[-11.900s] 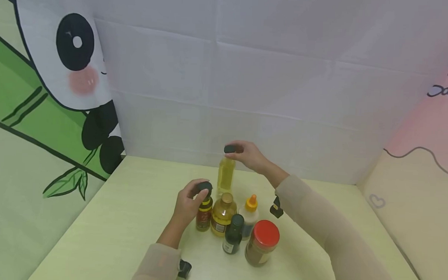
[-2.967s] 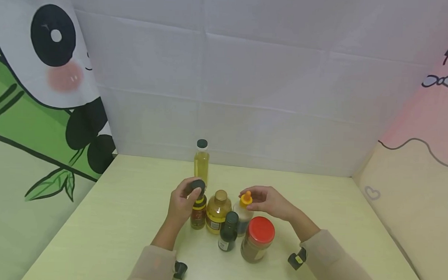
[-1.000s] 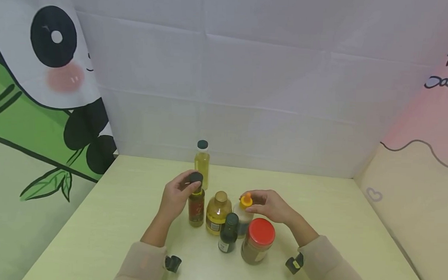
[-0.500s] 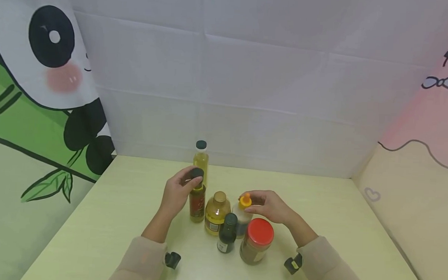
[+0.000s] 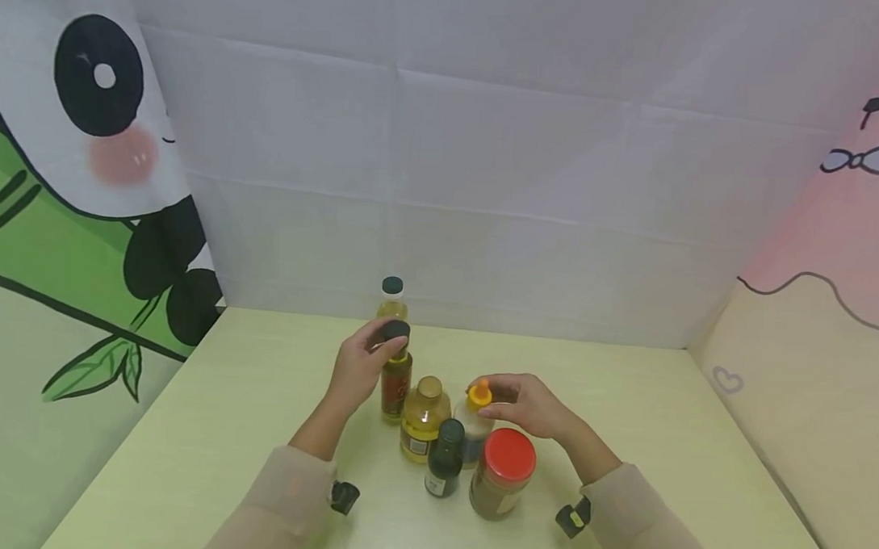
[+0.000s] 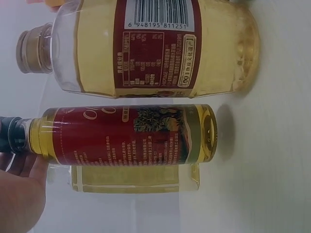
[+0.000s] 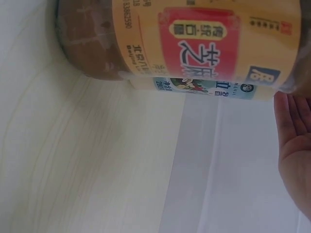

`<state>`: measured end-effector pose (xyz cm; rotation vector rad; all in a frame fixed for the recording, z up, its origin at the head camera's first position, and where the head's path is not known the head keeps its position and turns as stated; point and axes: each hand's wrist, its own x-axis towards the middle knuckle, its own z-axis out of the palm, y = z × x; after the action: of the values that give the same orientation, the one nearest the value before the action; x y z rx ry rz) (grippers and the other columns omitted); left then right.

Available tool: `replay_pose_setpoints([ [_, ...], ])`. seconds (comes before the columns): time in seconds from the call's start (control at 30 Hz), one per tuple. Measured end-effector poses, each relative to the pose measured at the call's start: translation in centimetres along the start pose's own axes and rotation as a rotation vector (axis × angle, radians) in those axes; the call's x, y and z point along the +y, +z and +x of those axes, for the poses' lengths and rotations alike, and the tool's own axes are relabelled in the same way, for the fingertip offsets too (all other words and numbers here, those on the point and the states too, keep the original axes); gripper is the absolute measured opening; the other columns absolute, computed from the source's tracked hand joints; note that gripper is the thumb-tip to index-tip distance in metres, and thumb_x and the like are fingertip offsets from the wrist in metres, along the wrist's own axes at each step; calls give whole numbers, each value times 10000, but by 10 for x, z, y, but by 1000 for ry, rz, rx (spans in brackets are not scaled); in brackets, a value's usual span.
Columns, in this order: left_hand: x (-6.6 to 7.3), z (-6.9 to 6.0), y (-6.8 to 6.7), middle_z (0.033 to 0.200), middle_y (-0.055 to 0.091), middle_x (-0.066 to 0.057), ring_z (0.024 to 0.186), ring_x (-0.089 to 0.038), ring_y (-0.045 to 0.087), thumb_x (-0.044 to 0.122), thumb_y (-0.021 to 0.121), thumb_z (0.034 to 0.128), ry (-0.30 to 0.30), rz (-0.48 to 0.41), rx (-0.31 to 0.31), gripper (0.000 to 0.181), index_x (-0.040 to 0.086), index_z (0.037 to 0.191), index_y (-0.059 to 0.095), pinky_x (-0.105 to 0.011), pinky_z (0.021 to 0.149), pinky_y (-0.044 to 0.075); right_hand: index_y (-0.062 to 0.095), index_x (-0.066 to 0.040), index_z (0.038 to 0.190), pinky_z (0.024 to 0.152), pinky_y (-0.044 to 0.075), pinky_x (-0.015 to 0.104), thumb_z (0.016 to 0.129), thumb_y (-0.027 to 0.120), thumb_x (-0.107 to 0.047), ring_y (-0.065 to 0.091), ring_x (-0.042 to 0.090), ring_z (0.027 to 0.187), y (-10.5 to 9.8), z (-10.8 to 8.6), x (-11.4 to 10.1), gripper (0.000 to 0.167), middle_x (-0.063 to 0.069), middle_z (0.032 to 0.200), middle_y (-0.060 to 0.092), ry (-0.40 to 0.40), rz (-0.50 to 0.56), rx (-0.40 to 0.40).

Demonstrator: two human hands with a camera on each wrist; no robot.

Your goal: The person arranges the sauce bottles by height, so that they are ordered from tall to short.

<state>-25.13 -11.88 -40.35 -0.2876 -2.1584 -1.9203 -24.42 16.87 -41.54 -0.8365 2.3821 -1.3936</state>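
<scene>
1. I have the left hand (image 5: pixel 356 372) just left of the frame's middle, thumb and fingers pinching the dark cap (image 5: pixel 397 330) of the red-label bottle (image 5: pixel 395 386).
2. That bottle hangs straight below those fingertips, upright; on my left wrist feed it runs sideways across the middle, fingers at the lower left. I cannot tell whether its base touches the table (image 5: pixel 246 405).
3. My right hand (image 5: pixel 532 407), right of the middle, curls thumb and fingers about the yellow cap (image 5: pixel 480 395) of the squeeze bottle (image 5: pixel 470 425), whose body stands below them; on the right wrist feed the jar hides the fingertips.
4. Between the two hands I see the golden bottle (image 5: pixel 423 423), just beside the red-label one.
5. Lower in the frame, the dark bottle (image 5: pixel 443 464) stands in front of the golden and squeeze bottles, and the red-lidded jar (image 5: pixel 501 470) stands just right of it, below the right hand.
6. Farther up, the tall bottle (image 5: pixel 391 307) shows behind the left fingers, against the pale wall (image 5: pixel 487 163).
</scene>
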Motion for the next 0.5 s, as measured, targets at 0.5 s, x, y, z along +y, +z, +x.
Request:
replay_pose_setpoints([
  [0.5, 2, 18, 11, 1187, 638, -205, 1139, -323, 581, 156, 702, 916, 29, 50, 18, 398, -5, 1267, 606, -450, 997, 438, 645, -17, 1231, 908, 508, 350, 874, 748, -140, 610, 292, 1112, 1, -3, -6, 391, 101, 1176, 660, 2, -46, 17],
])
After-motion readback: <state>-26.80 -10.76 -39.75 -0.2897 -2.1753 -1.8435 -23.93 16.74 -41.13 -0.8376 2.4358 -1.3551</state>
